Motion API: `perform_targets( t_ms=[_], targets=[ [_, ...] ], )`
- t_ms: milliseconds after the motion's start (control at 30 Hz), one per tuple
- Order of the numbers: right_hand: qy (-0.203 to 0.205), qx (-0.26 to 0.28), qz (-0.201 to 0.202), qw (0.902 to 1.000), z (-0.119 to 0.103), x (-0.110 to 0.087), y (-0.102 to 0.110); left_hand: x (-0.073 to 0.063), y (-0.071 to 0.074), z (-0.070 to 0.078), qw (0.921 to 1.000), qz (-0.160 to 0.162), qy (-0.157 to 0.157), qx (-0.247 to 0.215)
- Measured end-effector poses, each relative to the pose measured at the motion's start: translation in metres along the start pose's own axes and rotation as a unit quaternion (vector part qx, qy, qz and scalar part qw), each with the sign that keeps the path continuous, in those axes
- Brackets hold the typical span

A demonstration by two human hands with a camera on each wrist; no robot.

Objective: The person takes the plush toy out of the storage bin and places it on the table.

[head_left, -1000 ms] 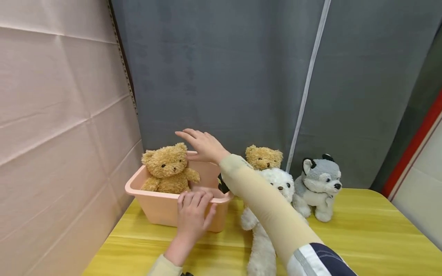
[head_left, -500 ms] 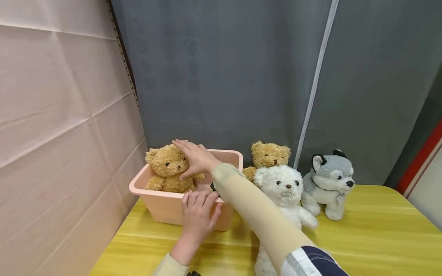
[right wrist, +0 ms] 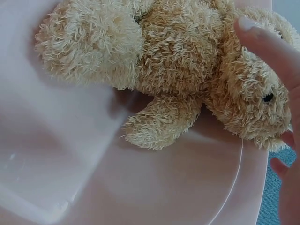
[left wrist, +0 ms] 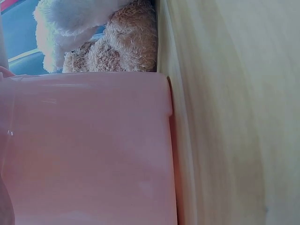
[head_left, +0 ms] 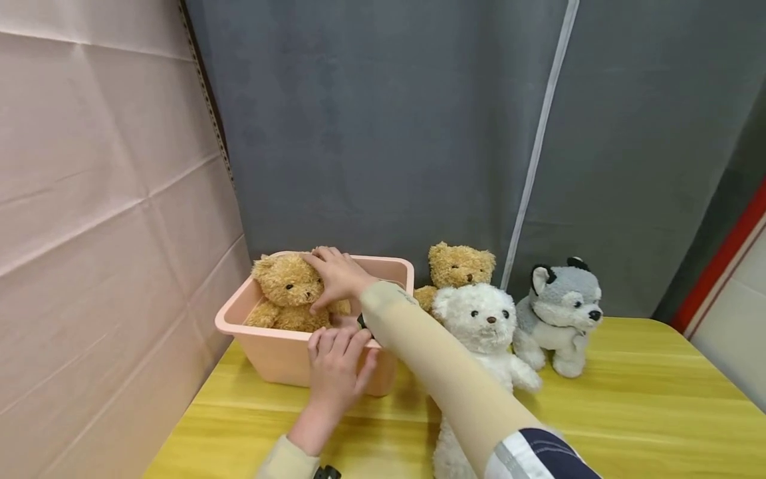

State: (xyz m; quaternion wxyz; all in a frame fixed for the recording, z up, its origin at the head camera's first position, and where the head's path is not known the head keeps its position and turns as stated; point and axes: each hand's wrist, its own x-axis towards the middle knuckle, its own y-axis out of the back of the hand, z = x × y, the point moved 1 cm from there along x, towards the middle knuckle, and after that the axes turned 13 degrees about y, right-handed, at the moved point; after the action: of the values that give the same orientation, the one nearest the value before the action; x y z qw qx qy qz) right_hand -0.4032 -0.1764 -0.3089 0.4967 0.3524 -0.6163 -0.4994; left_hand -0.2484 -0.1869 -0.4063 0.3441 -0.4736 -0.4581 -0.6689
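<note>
A curly-furred light-brown teddy bear (head_left: 286, 287) sits upright in the left part of a pink plastic tub (head_left: 272, 346). My right hand (head_left: 338, 276) holds the bear's head from its right side, thumb (right wrist: 265, 44) by the cheek and the other fingers over the top and behind. In the right wrist view the bear's body (right wrist: 180, 47) lies against the tub's inner wall. My left hand (head_left: 335, 372) grips the tub's front rim, fingers hooked over the edge and thumb spread outward. The left wrist view shows the tub's outer wall (left wrist: 93, 145) close up.
Right of the tub, another brown teddy bear (head_left: 461, 265) sits behind a white teddy bear (head_left: 481, 322). A grey-and-white husky plush (head_left: 559, 319) stands farther right. My right forearm crosses in front of the white bear. The yellow wooden table (head_left: 646, 399) meets a grey curtain behind.
My right hand has come down from above the tub onto the bear's head. The left hand has kept hold of the rim. The view has shifted slightly.
</note>
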Motion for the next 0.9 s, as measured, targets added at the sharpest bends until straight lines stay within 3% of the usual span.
perform_targets(
  t_ms=[200, 467, 633, 900],
  targets=[
    [0.0, 0.0, 0.011, 0.9999, -0.0033, 0.0009, -0.0007, -0.0011, 0.0005, -0.0012, 1.0, 0.001, 0.006, -0.003],
    [-0.009, 0.039, 0.02, 0.999, -0.0021, 0.003, -0.0038, -0.0014, 0.0001, -0.0021, 1.0, 0.003, 0.004, -0.003],
    [0.006, 0.009, 0.039, 0.9992, -0.0025, 0.0019, -0.0042, -0.002, -0.0003, -0.001, 0.9999, 0.012, 0.0, -0.003],
    [-0.006, -0.022, 0.014, 0.9996, -0.0026, -0.0015, -0.0039, -0.0011, -0.0006, 0.002, 0.9998, 0.017, 0.003, -0.009]
  ],
)
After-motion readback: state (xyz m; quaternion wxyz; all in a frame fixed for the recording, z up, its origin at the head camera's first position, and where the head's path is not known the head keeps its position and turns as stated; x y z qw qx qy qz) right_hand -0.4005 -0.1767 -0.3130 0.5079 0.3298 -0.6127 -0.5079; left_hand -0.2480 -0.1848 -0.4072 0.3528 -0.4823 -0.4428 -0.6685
